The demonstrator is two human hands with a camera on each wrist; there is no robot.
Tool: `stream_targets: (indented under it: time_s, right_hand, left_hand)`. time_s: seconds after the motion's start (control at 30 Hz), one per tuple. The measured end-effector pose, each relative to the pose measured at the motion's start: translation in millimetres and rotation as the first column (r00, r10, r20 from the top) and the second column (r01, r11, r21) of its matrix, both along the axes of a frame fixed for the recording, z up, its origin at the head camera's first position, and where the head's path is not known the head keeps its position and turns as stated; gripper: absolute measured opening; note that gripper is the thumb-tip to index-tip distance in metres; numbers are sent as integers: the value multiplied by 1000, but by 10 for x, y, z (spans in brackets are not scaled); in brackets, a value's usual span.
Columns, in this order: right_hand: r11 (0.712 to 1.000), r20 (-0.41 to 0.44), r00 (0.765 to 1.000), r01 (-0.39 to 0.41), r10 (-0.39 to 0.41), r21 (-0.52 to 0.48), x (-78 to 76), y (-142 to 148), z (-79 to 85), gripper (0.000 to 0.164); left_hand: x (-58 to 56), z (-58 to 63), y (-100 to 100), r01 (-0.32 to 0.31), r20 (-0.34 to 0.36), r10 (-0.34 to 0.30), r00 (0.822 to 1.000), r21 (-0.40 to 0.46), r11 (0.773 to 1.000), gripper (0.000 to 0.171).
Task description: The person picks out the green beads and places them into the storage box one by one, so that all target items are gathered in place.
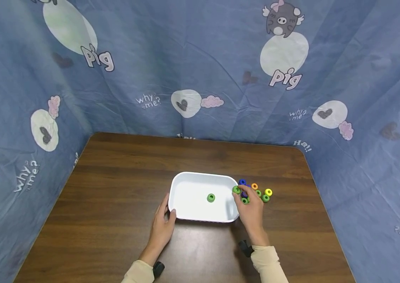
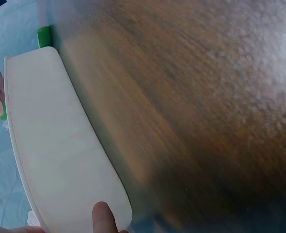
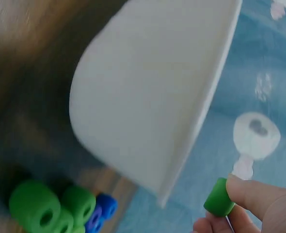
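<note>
Right hand [image 1: 251, 210] pinches a green bead [image 1: 236, 190]; white tray [image 1: 190, 204] extends lengthwise leftward to left hand [image 1: 162, 230], which holds its corner.

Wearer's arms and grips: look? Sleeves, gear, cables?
Left grip and right grip are bare, ungloved. Left sleeve and right sleeve are long, plain cream-beige. Small black wrist devices, left device and right device. No cables visible.
</note>
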State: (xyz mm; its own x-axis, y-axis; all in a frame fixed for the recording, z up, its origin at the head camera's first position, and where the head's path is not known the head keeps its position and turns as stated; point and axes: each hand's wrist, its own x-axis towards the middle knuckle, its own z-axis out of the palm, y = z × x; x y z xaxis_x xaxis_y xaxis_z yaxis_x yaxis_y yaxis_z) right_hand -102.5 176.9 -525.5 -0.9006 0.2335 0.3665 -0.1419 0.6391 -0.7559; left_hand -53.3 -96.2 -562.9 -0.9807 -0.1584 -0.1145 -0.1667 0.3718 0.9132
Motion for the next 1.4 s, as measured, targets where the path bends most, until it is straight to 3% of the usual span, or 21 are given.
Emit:
stream_targets:
  time_s: [0.4, 0.6, 0.73, 0.87, 1.1, 1.4]
  right_hand:
    - [985, -35, 992, -112, 118, 134, -42, -218, -201, 27]
    - [964, -102, 977, -164, 188, 210, -62, -252, -267, 28]
    - [949, -102, 972, -181, 213, 258, -75, -287, -290, 28]
    - [938, -57, 976, -185, 211, 293, -79, -328, -292, 27]
    - [914, 122, 973, -228, 198, 336, -69, -397, -231, 23]
    - [888, 222, 957, -261, 186, 379, -69, -448, -200, 21]
  left_hand:
    - [1, -7, 0, 0, -10, 0, 1000, 3, 1000, 62]
    - [-2, 2, 2, 3, -28, -3, 1000, 6, 1000, 62]
    - [-2, 6, 1, 1, -31, -1, 1000, 10, 1000, 62]
    - [6, 4, -1, 3, -23, -3, 1000, 8, 1000, 62]
    - [16, -9, -26, 11, -45, -10, 999, 21, 1000, 63]
    - [11, -14, -21, 13, -48, -12, 999, 14, 1000, 63]
